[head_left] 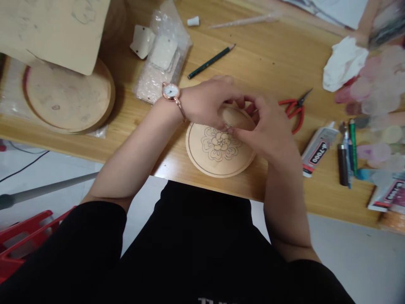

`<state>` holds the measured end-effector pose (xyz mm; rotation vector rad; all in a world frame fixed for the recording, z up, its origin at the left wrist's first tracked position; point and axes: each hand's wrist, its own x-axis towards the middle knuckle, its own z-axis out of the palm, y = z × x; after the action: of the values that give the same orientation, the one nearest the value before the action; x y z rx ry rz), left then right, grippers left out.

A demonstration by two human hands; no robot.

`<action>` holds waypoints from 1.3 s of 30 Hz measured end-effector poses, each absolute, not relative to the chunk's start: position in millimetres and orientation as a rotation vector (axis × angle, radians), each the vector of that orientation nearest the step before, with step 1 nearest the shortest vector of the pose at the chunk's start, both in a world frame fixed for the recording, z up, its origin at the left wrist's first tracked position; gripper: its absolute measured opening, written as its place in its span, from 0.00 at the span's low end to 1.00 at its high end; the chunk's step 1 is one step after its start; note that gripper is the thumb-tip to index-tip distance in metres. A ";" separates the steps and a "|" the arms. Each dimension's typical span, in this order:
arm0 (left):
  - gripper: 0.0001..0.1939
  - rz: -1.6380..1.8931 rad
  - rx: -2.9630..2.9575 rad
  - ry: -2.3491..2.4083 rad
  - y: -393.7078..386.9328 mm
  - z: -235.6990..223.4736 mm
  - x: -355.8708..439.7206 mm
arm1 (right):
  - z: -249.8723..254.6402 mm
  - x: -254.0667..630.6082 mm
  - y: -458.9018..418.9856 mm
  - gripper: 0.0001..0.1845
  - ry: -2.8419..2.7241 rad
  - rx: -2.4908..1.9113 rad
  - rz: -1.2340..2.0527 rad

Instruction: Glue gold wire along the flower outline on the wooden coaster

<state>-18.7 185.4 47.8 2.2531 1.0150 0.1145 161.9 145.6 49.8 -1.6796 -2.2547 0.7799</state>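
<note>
A round wooden disc (209, 162) with a grooved border lies at the table's front edge. On its face a flower is drawn in dark lines. My left hand (210, 101), with a watch (171, 91) on its wrist, reaches over the disc's far left part. From the other side comes my right hand (268, 126). Both hands have curled fingers, and the thumb tips meet at the upper petals of the flower. The fingers come together over the far rim. Whatever may be between the fingertips is too small and covered to name.
A dark green pencil (211, 61) and bubble-wrapped pieces (163, 55) lie beyond my hands. To the right are red-handled pliers (294, 110), a glue tube (319, 147), pens (343, 164) and white tissue (344, 63). A round wooden tray (107, 90) stands left, under a board (60, 33).
</note>
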 end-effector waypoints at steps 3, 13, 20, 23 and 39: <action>0.28 0.106 2.255 1.027 185.1 48.0 -17.9 | 48.8 162.4 146.1 0.28 -2.256 -1.674 0.793; 0.28 0.082 2.263 1.031 184.8 48.9 -17.3 | 47.7 164.3 145.8 0.29 -2.249 -1.670 0.825; 0.28 0.089 2.268 1.019 184.7 49.0 -17.3 | 48.6 162.5 144.4 0.30 -2.259 -1.678 0.813; 0.28 0.091 2.263 1.027 184.5 48.2 -17.4 | 46.2 163.8 144.6 0.31 -2.254 -1.666 0.795; 0.29 0.200 2.225 0.915 189.9 37.1 -29.4 | 40.1 165.1 149.9 0.19 -2.013 -1.693 0.892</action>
<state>-29.4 189.9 37.1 2.2250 0.9148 0.2004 165.1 149.9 40.1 -1.6932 -2.0128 0.8921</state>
